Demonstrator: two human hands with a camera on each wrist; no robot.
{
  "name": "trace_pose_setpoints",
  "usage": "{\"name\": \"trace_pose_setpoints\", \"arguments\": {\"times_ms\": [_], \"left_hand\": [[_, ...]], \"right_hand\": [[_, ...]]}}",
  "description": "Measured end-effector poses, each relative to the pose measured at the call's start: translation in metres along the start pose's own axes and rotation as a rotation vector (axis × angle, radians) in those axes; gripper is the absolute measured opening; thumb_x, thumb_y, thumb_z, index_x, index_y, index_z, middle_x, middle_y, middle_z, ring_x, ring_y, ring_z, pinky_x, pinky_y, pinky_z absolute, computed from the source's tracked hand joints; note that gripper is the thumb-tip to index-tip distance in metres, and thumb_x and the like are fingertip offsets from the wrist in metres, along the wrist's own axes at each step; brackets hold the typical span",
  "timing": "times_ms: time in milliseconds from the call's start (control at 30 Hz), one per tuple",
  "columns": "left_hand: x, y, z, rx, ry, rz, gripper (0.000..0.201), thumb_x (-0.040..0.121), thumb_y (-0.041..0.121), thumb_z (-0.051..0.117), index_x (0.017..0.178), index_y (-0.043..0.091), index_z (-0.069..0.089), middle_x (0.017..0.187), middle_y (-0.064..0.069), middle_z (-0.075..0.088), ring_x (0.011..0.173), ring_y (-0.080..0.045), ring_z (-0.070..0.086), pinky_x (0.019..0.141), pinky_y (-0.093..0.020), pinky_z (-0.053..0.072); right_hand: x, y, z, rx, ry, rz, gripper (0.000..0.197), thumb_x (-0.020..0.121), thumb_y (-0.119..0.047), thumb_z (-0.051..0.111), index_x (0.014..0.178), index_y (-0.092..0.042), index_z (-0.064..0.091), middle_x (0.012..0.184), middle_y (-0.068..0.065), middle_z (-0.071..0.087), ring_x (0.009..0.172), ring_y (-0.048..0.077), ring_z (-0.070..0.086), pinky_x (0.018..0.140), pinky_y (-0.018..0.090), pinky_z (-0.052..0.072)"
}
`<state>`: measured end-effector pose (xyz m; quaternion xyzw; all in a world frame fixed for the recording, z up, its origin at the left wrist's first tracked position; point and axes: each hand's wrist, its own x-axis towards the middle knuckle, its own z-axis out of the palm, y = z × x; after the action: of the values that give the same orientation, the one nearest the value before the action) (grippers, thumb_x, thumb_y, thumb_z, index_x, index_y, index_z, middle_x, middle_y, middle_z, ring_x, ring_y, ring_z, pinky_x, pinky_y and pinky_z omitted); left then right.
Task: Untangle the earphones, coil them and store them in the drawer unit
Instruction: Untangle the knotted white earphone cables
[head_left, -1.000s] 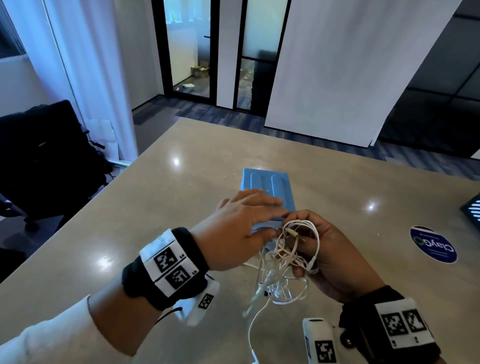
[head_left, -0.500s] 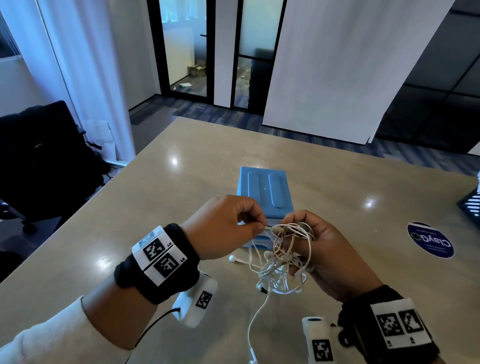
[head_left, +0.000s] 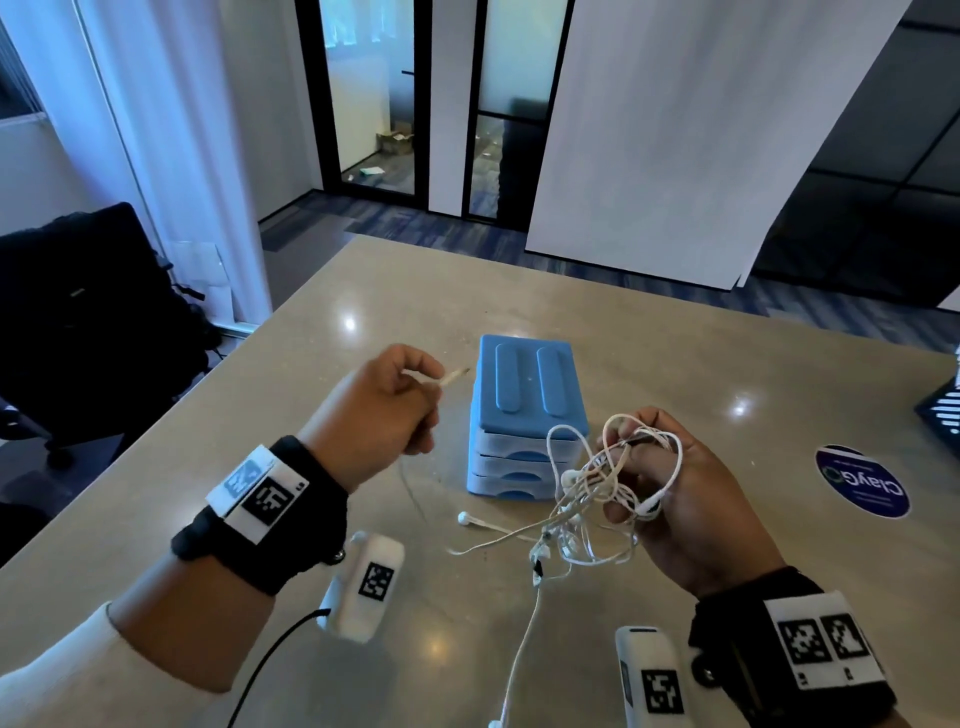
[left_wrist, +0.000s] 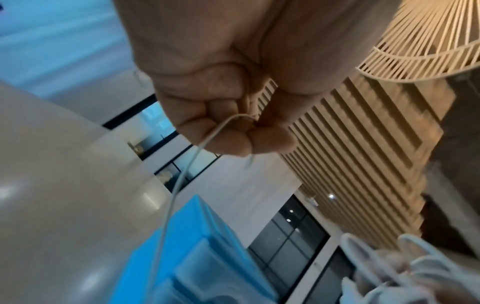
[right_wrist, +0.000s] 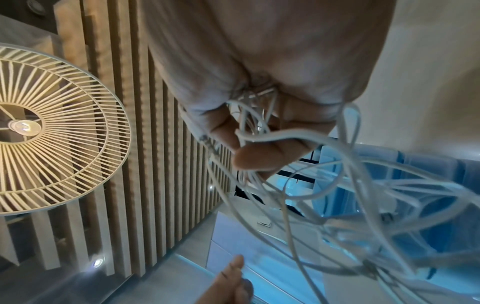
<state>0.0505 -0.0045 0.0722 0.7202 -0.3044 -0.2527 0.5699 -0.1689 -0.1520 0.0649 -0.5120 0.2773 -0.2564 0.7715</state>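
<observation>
From the head view, the tangled earphones (head_left: 602, 493) are gripped in the right hand (head_left: 675, 499) above the table (head_left: 208, 467), just before the blue drawer unit (head_left: 524, 415); one cable end is pinched by the left hand (head_left: 379, 410). In the left wrist view, curled fingers (left_wrist: 221, 127) are closed on a thin cable. In the right wrist view, loops are clamped between thumb and fingers (right_wrist: 259, 144).

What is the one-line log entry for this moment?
left hand: pinches plug end | right hand: holds tangled earphones | drawer unit: drawers closed
</observation>
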Motion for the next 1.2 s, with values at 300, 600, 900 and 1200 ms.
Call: {"name": "trace_pose_setpoints", "arguments": {"times_ms": [300, 600, 900, 1200], "left_hand": [[-0.014, -0.01, 0.0, 0.816, -0.284, 0.172, 0.03, 0.089, 0.041, 0.063, 0.118, 0.036, 0.065, 0.126, 0.013, 0.055, 0.108, -0.006, 0.056, 0.094, -0.019, 0.04], [-0.026, 0.01, 0.02, 0.493, -0.285, 0.264, 0.011, 0.082, 0.041, 0.074, 0.083, 0.03, 0.072, 0.079, 0.016, 0.072, 0.073, 0.0, 0.065, 0.071, -0.02, 0.053], [-0.032, 0.019, 0.056, 0.465, -0.272, 0.39, 0.017, 0.08, 0.043, 0.076, 0.085, 0.027, 0.07, 0.081, 0.01, 0.067, 0.077, -0.008, 0.063, 0.072, -0.034, 0.053], [-0.019, 0.031, 0.038, 0.405, -0.204, 0.377, 0.035, 0.092, 0.018, 0.066, 0.122, 0.033, 0.063, 0.089, 0.015, 0.074, 0.072, 0.005, 0.07, 0.074, -0.017, 0.054]], "right_hand": [[0.006, 0.002, 0.005, -0.016, 0.071, -0.021, 0.026, 0.093, 0.011, 0.048, 0.084, -0.013, 0.054, 0.08, 0.005, 0.062, 0.056, 0.021, 0.063, 0.039, 0.025, 0.045], [0.008, 0.005, 0.012, -0.17, 0.084, -0.075, 0.026, 0.093, 0.01, 0.055, 0.083, -0.013, 0.058, 0.083, 0.007, 0.067, 0.063, 0.026, 0.062, 0.047, 0.031, 0.05], [0.007, 0.009, 0.017, -0.162, 0.015, -0.097, 0.022, 0.091, 0.004, 0.066, 0.107, -0.007, 0.057, 0.102, 0.018, 0.068, 0.08, 0.031, 0.062, 0.062, 0.036, 0.054], [0.0, 0.01, 0.003, -0.206, 0.038, -0.104, 0.022, 0.09, 0.014, 0.056, 0.1, -0.005, 0.057, 0.1, 0.015, 0.067, 0.073, 0.023, 0.068, 0.055, 0.038, 0.056]]}}
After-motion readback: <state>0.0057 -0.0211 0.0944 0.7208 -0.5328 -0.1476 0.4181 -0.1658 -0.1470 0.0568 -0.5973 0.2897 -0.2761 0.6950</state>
